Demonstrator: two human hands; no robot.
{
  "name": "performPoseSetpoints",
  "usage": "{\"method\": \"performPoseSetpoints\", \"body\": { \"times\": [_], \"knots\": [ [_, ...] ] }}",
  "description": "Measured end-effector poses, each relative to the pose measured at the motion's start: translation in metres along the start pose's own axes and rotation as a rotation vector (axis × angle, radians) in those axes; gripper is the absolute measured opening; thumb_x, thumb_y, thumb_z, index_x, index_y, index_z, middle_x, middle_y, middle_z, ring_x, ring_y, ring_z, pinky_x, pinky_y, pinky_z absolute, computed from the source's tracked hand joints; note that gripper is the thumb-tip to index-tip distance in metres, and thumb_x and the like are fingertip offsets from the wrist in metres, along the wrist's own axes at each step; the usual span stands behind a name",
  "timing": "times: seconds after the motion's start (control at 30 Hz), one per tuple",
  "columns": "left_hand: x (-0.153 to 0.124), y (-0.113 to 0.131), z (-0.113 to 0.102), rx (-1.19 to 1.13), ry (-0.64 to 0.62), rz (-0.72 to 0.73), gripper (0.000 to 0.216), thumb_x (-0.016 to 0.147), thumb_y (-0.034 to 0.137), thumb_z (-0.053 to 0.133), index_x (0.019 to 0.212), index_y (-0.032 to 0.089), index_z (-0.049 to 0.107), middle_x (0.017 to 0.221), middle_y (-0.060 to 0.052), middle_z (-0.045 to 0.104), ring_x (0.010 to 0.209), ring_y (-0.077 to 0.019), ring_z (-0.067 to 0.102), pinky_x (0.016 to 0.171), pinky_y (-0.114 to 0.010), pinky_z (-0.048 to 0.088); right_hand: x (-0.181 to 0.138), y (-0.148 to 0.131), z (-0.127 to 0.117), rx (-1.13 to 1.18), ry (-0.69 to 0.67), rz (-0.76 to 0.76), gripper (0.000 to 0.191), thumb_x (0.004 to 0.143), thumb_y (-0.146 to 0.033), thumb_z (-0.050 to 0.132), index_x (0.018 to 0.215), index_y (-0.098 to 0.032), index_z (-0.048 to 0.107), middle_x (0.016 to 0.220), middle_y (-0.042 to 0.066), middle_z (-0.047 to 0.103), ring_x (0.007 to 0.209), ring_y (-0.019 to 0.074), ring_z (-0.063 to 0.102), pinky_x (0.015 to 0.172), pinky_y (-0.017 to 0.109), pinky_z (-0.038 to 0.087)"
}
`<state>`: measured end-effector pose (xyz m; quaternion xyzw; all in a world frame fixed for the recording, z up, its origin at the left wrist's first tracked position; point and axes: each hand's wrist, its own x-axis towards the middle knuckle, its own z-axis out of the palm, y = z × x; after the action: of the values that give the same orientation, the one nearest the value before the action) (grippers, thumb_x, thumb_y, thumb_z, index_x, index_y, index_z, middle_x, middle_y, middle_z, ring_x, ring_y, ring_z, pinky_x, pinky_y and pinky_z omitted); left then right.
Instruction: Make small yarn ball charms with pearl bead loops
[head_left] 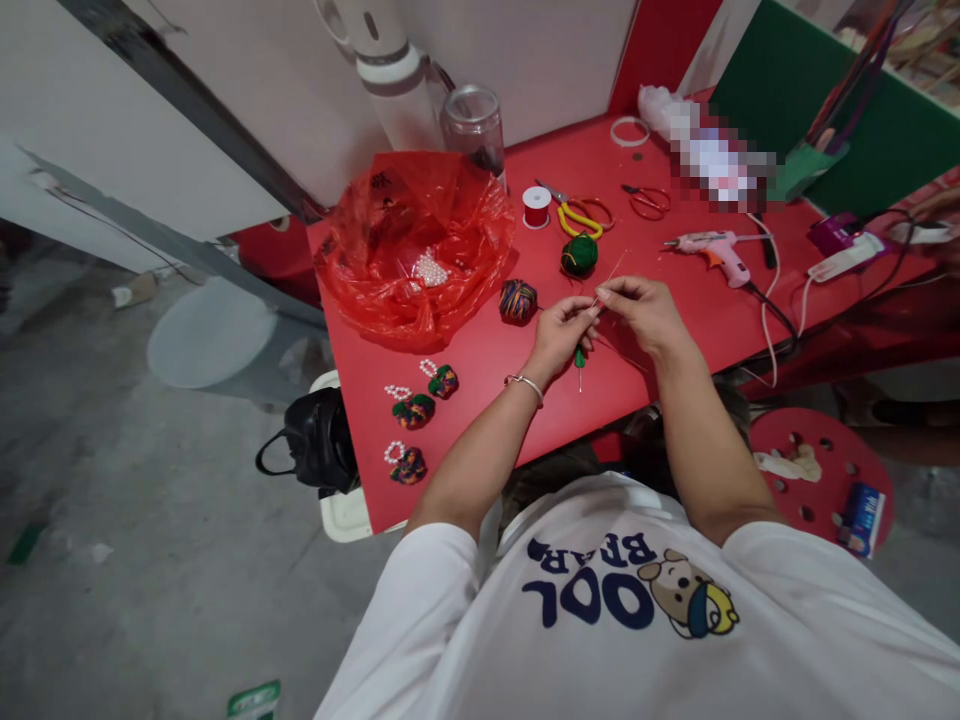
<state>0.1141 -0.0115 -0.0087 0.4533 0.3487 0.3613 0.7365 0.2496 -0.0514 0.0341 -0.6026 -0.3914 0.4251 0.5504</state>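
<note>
My left hand (564, 332) is closed round a green-handled crochet hook (580, 360) whose tip points down toward the red table (480, 370). My right hand (637, 305) pinches a thin strand of yarn (613, 270) just above it, fingertips nearly touching the left hand. A multicoloured yarn ball (518, 300) lies left of my hands and a green yarn ball (579, 256) lies just beyond them.
A red plastic bag (416, 245) holding white beads sits at the back left. Three small crocheted pieces with bead loops (414, 410) lie near the left edge. Scissors (579, 215), a red thread spool (536, 206), a glue gun (712, 250) and a glass jar (474, 125) stand further back. A black bag (319, 440) hangs left of the table.
</note>
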Motion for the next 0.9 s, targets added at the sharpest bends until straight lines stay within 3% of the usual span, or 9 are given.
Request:
{"method": "performPoseSetpoints", "body": {
  "times": [0.3, 0.5, 0.67, 0.73, 0.8, 0.9],
  "knots": [
    [0.0, 0.0, 0.002, 0.057, 0.037, -0.021, 0.01, 0.099, 0.023, 0.067, 0.105, 0.016, 0.072, 0.061, 0.008, 0.055, 0.043, -0.0033, 0.048, 0.043, -0.018, 0.041, -0.003, 0.005, 0.008, -0.018, 0.055, -0.014, 0.025, 0.079, -0.042, 0.082, 0.081, -0.022, 0.069, 0.075, -0.001, 0.068, 0.065, 0.0122, 0.061, 0.069, 0.029, 0.057],
    [0.0, 0.0, 0.0, 0.045, -0.026, 0.032, 0.017, 0.1, 0.025, 0.064, 0.085, 0.017, 0.066, 0.057, 0.008, 0.052, 0.036, -0.0049, 0.046, 0.038, -0.02, 0.035, -0.002, 0.009, 0.01, -0.039, 0.073, -0.049, 0.022, 0.081, -0.041, 0.077, 0.083, -0.023, 0.066, 0.071, -0.002, 0.063, 0.064, 0.0125, 0.059, 0.07, 0.03, 0.055],
    [-0.002, -0.001, 0.001, 0.102, -0.021, 0.052, 0.035, 0.101, 0.027, 0.061, 0.068, 0.019, 0.052, 0.054, 0.008, 0.049, 0.035, -0.0052, 0.045, 0.038, -0.021, 0.031, -0.004, 0.008, 0.012, -0.16, -0.015, -0.102, 0.026, 0.08, -0.046, 0.076, 0.086, -0.022, 0.069, 0.081, 0.001, 0.069, 0.073, 0.0142, 0.062, 0.077, 0.031, 0.055],
    [-0.003, -0.003, 0.002, 0.13, -0.008, 0.068, 0.031, 0.102, 0.028, 0.059, 0.073, 0.018, 0.058, 0.056, 0.007, 0.052, 0.036, -0.0053, 0.044, 0.04, -0.021, 0.033, -0.001, 0.008, 0.012, -0.179, 0.042, -0.073, 0.029, 0.082, -0.05, 0.073, 0.087, -0.023, 0.067, 0.084, 0.003, 0.071, 0.071, 0.0143, 0.062, 0.072, 0.03, 0.055],
    [-0.003, -0.005, 0.003, 0.163, 0.037, 0.11, 0.017, 0.101, 0.028, 0.061, 0.091, 0.018, 0.069, 0.061, 0.005, 0.059, 0.041, -0.0069, 0.048, 0.046, -0.022, 0.039, 0.004, 0.01, 0.01, -0.186, 0.145, -0.034, 0.03, 0.085, -0.052, 0.069, 0.092, -0.024, 0.065, 0.09, 0.004, 0.073, 0.068, 0.014, 0.061, 0.065, 0.028, 0.054],
    [-0.005, -0.005, 0.0, 0.274, 0.178, 0.293, 0.02, 0.099, 0.028, 0.062, 0.114, 0.02, 0.073, 0.077, -0.001, 0.07, 0.065, -0.0125, 0.065, 0.067, -0.026, 0.052, 0.016, 0.015, -0.001, -0.303, 0.247, 0.002, 0.023, 0.091, -0.044, 0.063, 0.097, -0.022, 0.067, 0.09, 0.005, 0.074, 0.069, 0.0154, 0.064, 0.065, 0.029, 0.054]
  ]
}}
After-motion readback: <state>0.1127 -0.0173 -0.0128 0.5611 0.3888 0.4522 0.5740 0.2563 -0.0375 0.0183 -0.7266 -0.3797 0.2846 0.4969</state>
